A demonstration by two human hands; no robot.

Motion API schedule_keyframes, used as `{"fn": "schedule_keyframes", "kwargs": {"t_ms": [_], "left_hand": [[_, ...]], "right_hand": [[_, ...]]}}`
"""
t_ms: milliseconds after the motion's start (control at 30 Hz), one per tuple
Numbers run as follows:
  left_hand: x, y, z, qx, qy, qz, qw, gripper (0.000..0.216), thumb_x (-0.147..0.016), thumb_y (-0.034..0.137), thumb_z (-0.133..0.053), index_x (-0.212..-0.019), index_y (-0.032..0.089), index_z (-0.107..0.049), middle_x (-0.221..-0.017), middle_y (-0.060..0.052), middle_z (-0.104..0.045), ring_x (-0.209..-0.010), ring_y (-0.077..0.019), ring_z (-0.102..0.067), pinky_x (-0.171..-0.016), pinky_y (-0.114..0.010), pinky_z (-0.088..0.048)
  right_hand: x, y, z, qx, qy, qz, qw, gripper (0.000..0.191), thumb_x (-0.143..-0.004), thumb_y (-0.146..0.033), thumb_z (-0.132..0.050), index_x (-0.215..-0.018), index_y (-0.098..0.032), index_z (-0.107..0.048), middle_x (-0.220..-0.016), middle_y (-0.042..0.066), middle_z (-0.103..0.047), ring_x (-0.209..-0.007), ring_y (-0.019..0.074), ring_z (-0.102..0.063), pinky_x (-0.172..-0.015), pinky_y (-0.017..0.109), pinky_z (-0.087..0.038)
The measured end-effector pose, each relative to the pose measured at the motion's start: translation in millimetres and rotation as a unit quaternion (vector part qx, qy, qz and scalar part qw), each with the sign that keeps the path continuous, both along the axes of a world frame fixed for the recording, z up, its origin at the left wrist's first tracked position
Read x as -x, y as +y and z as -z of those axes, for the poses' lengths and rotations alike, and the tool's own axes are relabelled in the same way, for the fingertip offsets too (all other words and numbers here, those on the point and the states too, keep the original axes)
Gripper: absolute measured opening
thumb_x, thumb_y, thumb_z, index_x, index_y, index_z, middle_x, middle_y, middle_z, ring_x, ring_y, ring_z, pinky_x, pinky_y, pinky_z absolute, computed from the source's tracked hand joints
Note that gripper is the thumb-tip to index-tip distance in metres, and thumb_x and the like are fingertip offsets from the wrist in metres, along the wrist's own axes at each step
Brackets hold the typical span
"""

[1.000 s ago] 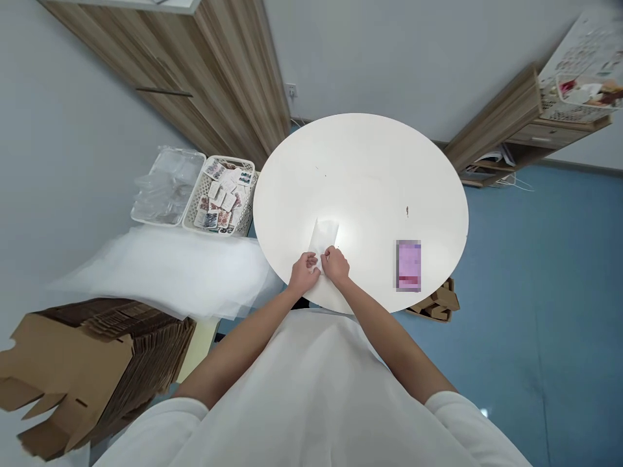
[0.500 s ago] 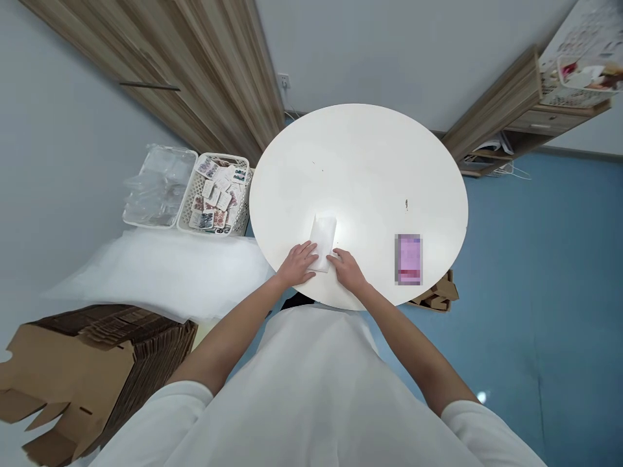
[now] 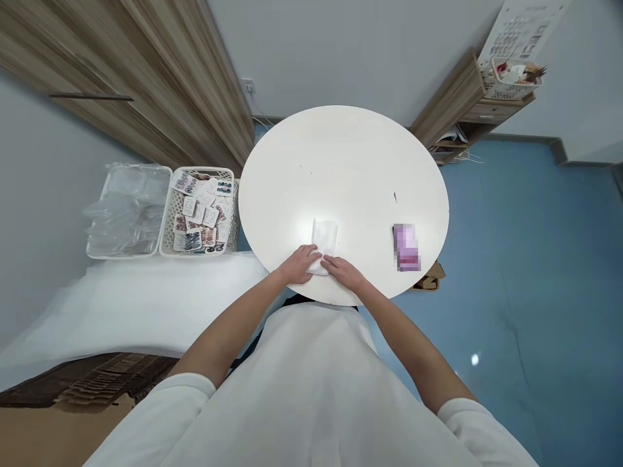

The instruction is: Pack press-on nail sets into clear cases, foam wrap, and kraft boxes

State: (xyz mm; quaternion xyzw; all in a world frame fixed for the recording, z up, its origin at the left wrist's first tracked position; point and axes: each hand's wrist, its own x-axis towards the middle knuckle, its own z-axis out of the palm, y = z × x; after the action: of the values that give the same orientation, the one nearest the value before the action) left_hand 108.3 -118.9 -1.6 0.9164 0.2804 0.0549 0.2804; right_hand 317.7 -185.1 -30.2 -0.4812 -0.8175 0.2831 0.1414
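Observation:
A small white folded sheet or pouch lies on the round white table near its front edge. My left hand rests flat on the sheet's near left corner, fingers stretched out. My right hand lies flat beside it, fingertips touching the sheet's near edge. Neither hand grips anything. A blurred purple rectangular thing lies on the table to the right, apart from both hands.
A white basket of small printed cards and a clear plastic tray stack stand at the left on a white-covered surface. Flat cardboard boxes lie at bottom left. Wooden cabinets and shelves line the wall; blue floor at right.
My hands went from pinching the sheet's near end to lying flat on it. The view has swung to the left.

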Motion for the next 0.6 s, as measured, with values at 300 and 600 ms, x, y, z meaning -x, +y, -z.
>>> {"fn": "schedule_keyframes", "kwargs": {"t_ms": [300,600], "left_hand": [[15,-28,-4.8,0.033,-0.002,0.021,0.999,0.066,-0.057,0.02,-0.059,-0.121,0.018,-0.04,-0.122,-0.013,-0.037,-0.108,-0.0288,-0.039,-0.089,-0.042,-0.036],[0,-7,-33.4,0.122,0.013,-0.01,0.992,0.034,-0.063,0.027,-0.055,-0.096,0.024,-0.059,-0.097,-0.005,-0.056,-0.091,-0.0237,-0.054,-0.077,-0.034,-0.042]], "right_hand": [[24,-49,-25.2,0.071,0.054,0.073,0.993,0.04,-0.085,-0.018,-0.036,-0.122,-0.028,-0.045,-0.128,0.006,-0.043,-0.112,0.0193,-0.045,-0.092,0.039,-0.041],[29,-36,-39.6,0.066,0.055,0.141,0.986,0.039,-0.082,-0.027,-0.046,-0.121,-0.027,-0.044,-0.124,0.009,-0.042,-0.114,0.0244,-0.041,-0.091,0.045,-0.041]]}}
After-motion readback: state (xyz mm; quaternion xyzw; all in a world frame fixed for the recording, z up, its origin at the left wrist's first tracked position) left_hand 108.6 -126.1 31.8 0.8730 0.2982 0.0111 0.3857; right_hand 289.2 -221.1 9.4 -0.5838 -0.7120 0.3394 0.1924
